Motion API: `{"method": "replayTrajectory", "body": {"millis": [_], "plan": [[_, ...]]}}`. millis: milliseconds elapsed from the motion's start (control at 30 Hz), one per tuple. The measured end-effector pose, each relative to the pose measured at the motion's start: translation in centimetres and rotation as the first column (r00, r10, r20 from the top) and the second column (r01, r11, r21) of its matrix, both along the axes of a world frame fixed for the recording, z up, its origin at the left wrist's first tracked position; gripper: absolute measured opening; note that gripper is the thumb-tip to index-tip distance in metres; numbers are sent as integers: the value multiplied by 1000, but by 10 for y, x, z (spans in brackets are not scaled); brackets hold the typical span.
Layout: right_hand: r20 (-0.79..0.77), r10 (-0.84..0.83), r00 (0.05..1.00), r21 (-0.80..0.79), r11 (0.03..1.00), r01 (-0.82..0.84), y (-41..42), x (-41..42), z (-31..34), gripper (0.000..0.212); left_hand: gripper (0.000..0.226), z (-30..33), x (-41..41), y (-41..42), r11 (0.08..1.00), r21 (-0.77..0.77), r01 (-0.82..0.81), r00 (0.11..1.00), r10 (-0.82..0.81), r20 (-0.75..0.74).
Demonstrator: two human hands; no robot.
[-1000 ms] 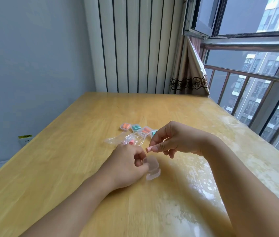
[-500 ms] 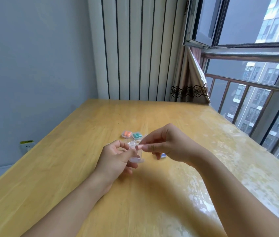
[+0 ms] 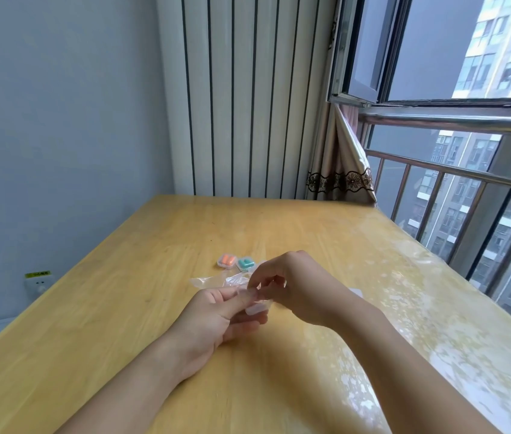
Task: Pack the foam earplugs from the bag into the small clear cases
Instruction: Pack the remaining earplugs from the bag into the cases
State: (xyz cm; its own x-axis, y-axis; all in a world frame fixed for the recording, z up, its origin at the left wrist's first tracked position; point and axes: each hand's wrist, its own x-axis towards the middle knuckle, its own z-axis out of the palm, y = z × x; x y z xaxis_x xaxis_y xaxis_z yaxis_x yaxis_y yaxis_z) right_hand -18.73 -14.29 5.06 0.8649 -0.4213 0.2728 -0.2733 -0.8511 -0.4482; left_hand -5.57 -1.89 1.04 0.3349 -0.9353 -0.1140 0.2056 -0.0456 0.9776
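My left hand [image 3: 213, 317] holds a small clear case [image 3: 255, 303] between thumb and fingers, a little above the wooden table [image 3: 122, 292]. My right hand [image 3: 291, 286] is curled over the case, fingertips pinched at its top edge; what they pinch is hidden. Behind the hands lies the clear plastic bag [image 3: 216, 280], crumpled flat. Two closed cases stand further back: one with orange earplugs [image 3: 227, 260], one with teal earplugs [image 3: 245, 264].
The table runs to a striped wall panel at the back and a window with railing [image 3: 467, 183] on the right. A curtain [image 3: 342, 170] hangs at the far right corner. A wall socket [image 3: 39, 281] sits low on the left wall.
My left hand lifted the clear case off the table and turned palm up. My right hand, which pinched a pink earplug, came down onto the case. Two cases behind it are now hidden.
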Motion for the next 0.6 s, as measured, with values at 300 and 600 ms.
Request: {"method": "replayTrajectory", "body": {"millis": [300,600], "plan": [[60,-16,998,136,991,8,0,2,-6,9,32,0,2,3,988,54,146,982,-152,108],[147,-33,989,528,848,-50,-13,-8,0,13,30,-3,-1,-1,995,96,34,953,-61,298]]}}
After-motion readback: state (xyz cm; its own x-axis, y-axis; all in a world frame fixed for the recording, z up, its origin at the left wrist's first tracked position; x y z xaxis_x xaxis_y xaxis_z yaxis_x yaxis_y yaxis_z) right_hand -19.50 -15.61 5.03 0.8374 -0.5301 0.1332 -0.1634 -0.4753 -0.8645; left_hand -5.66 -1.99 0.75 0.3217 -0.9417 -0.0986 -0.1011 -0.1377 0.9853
